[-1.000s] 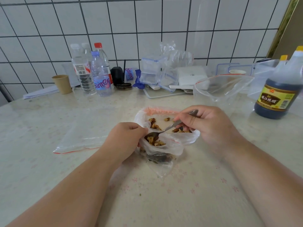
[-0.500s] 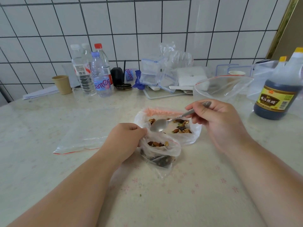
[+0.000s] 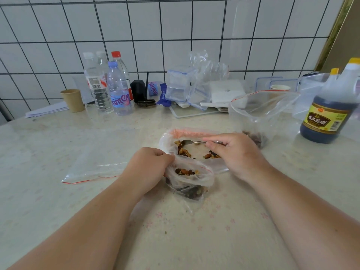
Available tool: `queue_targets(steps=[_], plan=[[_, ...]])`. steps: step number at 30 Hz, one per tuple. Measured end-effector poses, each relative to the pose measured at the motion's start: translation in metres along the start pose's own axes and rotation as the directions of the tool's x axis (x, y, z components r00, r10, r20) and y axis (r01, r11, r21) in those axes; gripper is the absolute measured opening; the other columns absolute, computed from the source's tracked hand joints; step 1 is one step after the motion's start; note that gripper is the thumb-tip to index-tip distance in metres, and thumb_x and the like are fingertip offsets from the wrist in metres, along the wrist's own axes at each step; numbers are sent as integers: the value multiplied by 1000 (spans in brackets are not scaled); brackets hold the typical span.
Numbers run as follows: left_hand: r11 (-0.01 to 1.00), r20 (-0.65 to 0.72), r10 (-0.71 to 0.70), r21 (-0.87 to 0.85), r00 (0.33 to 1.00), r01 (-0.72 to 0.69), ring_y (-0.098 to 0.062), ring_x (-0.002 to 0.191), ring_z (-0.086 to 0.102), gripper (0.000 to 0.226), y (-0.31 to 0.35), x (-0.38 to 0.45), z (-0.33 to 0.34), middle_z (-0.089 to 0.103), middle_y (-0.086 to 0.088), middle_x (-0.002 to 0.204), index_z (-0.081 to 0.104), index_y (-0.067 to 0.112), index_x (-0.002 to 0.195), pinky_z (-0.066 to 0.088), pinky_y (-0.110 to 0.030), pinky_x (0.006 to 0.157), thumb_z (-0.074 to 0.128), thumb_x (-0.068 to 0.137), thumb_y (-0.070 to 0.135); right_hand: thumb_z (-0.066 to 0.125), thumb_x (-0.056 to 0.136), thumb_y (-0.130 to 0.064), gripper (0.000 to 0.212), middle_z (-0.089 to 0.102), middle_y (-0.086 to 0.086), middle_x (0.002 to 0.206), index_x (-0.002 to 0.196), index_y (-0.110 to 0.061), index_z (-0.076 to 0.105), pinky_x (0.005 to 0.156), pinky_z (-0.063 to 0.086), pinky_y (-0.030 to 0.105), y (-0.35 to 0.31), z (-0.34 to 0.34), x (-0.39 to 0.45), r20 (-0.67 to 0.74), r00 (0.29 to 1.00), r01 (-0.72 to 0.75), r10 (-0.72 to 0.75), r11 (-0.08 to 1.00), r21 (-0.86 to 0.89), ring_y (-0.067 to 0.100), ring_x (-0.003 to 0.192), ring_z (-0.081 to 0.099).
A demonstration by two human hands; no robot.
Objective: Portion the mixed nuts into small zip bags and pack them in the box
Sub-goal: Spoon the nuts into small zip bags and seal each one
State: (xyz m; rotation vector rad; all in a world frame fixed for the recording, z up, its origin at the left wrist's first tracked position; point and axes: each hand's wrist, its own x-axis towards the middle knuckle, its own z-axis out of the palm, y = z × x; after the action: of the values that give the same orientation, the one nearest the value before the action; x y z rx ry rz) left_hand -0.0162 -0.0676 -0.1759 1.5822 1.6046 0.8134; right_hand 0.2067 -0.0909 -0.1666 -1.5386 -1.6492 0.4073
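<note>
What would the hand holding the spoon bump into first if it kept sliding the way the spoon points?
Probably the mixed nuts beside the metal spoon tip; right hand aims left.

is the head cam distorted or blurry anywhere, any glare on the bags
Head view: wide-angle bending curves the white tiled wall grid lines toward the edges; the dark vinegar bottle with yellow cap at the right edge looks soft; the upright clear zip bag shows pale sheen; the right hand and metal spoon stay reasonably sharp; light is even and soft.
</note>
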Motion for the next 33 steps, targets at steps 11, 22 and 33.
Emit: queue_targets(steps=[11, 22, 33], plan=[[1000, 20, 13, 2, 1000, -13, -15, 47, 37, 31, 0, -1, 0, 45, -1, 57, 61, 17, 64, 30, -30, 55, 65, 89, 34, 62, 90, -22, 22, 74, -3, 66, 72, -19, 75, 60, 42, 20, -3, -16, 2, -103, 953, -233, 284, 908, 348, 3, 56, 51], [1000, 2, 14, -11, 1000, -14, -12, 40, 37, 39, 1, -3, -1, 48, 3, 50, 63, 2, 68, 31, -28, 52, 66, 90, 33, 62, 76, -28, 17, 77, 4, 75, 74, -23, 78, 61, 38, 26, 5, -13, 6, -1, 906, -376, 422, 809, 452, 10, 59, 50], [1000, -8, 12, -18, 1000, -12, -11, 40, 39, 38, 2, -3, -1, 51, 3, 51, 69, -1, 81, 33, -27, 53, 66, 92, 35, 56, 90, -14, 21, 72, 3, 63, 77, -10, 72, 46, 30, 20, 1, -23, 9, 63, 853, -426, 518, 623, 656, 7, 48, 45]])
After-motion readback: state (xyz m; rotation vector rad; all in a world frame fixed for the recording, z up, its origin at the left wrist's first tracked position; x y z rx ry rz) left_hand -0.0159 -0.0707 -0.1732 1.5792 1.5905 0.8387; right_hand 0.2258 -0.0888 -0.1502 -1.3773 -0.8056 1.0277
